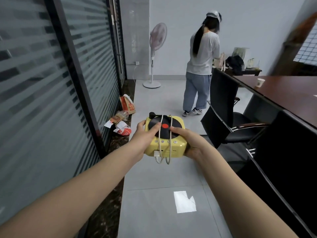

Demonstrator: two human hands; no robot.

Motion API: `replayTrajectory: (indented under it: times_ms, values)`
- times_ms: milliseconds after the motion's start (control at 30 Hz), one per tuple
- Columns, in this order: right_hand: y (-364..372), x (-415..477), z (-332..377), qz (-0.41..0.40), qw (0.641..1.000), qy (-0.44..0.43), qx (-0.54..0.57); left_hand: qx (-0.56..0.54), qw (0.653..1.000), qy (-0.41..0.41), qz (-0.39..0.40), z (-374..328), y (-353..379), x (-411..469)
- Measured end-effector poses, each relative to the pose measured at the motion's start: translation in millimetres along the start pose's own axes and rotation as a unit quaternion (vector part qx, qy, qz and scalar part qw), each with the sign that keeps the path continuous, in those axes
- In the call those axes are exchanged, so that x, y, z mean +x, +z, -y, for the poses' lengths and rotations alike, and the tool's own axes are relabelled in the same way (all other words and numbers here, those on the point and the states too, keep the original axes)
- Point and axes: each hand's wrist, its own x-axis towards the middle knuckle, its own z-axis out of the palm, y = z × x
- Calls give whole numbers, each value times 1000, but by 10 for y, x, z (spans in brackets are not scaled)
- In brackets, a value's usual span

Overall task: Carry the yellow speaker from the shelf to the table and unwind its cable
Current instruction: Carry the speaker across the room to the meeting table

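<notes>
Two bare hands hold the yellow speaker [165, 134] up in the air above the grey floor [154, 194]. The left hand [145, 134] grips its left side, with the fingers [155, 127] wrapped tight over the top edge and a thumb on the black round disc. The right hand [190, 143] grips its right side, fingers closed on the speaker too. A white cable [165, 140] is wound around the speaker, going over the disc and down the front, where a loop hangs just below it. The speaker has a red dot in the middle of the disc and small buttons along the front.

The long dark bench [283, 93] is to the right of the speaker, well apart from it. A white paper cup [260, 82] stands on the bench; what is in it cannot be seen. Black chairs [223, 107] stand between the speaker and the bench.

To the left of the speaker, paper food bags [123, 115] lie on the floor by the glass wall [51, 83]. Beyond the speaker, a person [200, 66] stands with their back turned, near a white fan [155, 55].
</notes>
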Motion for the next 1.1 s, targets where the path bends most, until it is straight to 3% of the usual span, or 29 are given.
replayTrajectory:
  times_ms: [233,1100]
  values:
    - [31,830,363,-14,1000,-7,20,14,1000,4,27,-279,-15,924]
    - [-738,4392,2287,-2,1000,1,22,15,1000,-10,8,-1511,879,4688]
